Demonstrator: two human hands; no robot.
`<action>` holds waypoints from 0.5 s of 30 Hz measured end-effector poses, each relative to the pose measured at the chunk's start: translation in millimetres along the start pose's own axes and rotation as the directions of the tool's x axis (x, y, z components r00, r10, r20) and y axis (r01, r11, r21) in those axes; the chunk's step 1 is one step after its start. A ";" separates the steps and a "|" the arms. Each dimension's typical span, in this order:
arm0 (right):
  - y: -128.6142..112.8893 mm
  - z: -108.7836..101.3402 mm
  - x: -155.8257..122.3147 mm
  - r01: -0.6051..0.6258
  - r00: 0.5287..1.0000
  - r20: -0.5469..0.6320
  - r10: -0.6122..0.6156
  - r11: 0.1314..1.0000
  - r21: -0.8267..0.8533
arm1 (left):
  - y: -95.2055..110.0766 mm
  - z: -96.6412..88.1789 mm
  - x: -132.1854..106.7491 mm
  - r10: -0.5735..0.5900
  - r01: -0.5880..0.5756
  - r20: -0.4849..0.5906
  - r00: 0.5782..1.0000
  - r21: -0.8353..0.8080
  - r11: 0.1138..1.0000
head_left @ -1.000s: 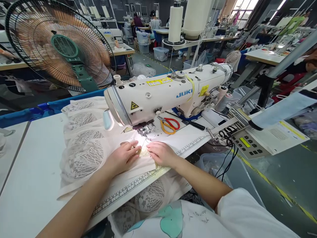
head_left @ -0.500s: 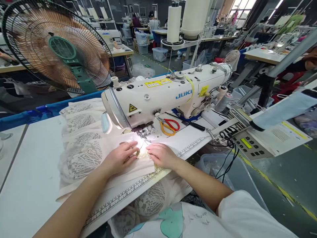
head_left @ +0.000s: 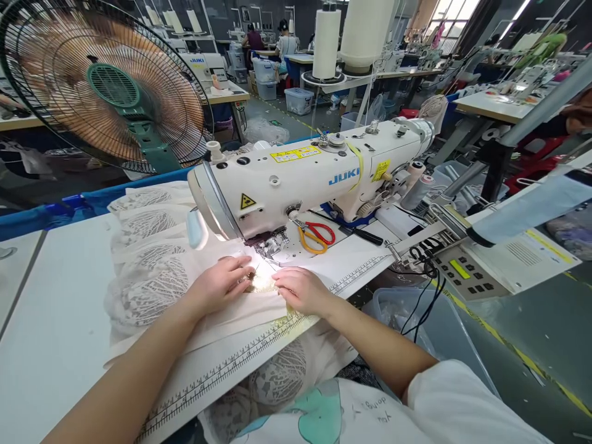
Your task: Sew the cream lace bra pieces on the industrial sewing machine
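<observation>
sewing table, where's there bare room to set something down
Widest: the white tabletop left of the lace fabric pile, bordered below by the left forearm. A narrow strip lies between the red-and-orange-handled snips and the printed ruler. Crowded: under the sewing machine's head, where left hand and right hand touch fabric.

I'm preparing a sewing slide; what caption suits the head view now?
Left hand and right hand on pale fabric at a JUKI sewing machine, large fan beyond.
</observation>
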State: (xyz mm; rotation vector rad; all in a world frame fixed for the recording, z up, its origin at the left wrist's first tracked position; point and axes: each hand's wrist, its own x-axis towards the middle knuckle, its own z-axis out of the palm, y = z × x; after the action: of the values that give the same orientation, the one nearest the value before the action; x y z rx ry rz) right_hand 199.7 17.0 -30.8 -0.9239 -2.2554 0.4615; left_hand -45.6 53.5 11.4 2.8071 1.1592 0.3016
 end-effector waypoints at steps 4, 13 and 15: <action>0.5 0.4 0.8 0.008 1.000 -0.020 -0.008 1.000 0.000 | -5.4 -1.3 3.2 -0.024 0.024 0.005 1.000 0.030 0.999; -2.5 -1.2 0.5 -0.005 0.995 -0.102 -0.002 0.998 -0.063 | -4.8 -0.3 9.9 -0.134 0.131 0.018 0.991 0.135 0.982; -12.0 -2.6 -1.2 0.011 0.996 -0.085 -0.019 0.996 -0.094 | 1.2 -0.9 7.6 -0.165 0.158 0.026 0.986 0.162 0.974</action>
State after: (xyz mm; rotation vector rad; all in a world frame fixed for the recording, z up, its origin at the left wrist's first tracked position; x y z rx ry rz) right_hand 196.3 8.1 -23.1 -0.9543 -2.2196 0.3061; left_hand -39.7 58.0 13.7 2.8117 1.4533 0.1457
